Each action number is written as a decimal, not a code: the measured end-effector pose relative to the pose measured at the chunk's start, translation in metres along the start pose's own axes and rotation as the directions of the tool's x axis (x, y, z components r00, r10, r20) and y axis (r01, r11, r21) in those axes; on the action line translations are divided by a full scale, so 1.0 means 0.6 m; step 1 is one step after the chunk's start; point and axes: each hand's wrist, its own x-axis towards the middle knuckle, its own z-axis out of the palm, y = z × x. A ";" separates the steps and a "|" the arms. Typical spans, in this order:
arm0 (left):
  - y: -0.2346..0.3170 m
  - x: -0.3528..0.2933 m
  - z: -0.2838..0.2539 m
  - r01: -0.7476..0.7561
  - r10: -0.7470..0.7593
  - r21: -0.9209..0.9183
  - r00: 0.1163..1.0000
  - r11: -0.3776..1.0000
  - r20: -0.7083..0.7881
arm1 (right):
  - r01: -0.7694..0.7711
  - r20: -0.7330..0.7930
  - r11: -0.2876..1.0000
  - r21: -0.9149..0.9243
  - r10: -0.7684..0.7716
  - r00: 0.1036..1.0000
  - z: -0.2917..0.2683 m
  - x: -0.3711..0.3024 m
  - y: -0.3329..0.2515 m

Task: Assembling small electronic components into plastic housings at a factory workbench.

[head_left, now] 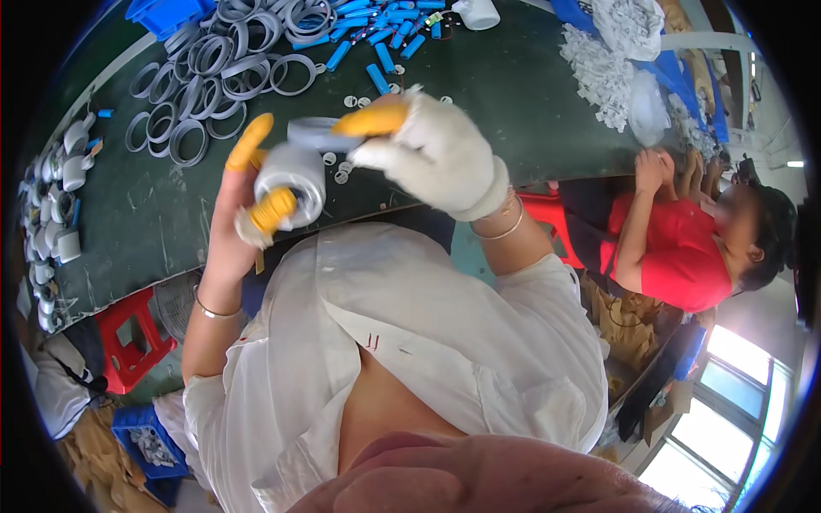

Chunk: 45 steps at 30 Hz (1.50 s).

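A whitish round housing [301, 169] sits in my left hand [231, 205], its open end turned toward me. Yellow covers wrap that hand's thumb and a finger, which are closed around the housing's sides. My right hand [445, 154], in a white glove with yellow fingertip covers, pinches a grey ring [310, 134]. The ring is just above the housing's far edge; motion blur hides whether they touch. Small white round pieces [342, 173] lie on the dark green table [385, 184] beyond my hands.
Grey rings [188, 143] are heaped at the far left, beside blue cylindrical cells [376, 79]. Housings [68, 244] line the left edge. White small parts [599, 81] are piled at the far right. A person in red [676, 248] sits at the right; red stools [128, 342] stand below.
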 end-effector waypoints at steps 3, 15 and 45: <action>0.010 0.013 0.009 0.165 -0.177 -0.379 0.984 0.911 0.003 | -0.320 0.127 0.762 0.564 0.302 0.945 0.010 -0.002 -0.037; 0.016 -0.003 0.041 0.072 -0.084 -0.267 0.996 0.961 -0.037 | -0.079 -0.127 0.984 0.161 0.100 0.987 0.055 -0.001 -0.021; -0.001 -0.004 0.041 -0.003 -0.016 -0.191 0.995 0.982 -0.096 | -0.134 -0.105 0.943 0.304 0.173 0.979 0.056 0.012 -0.030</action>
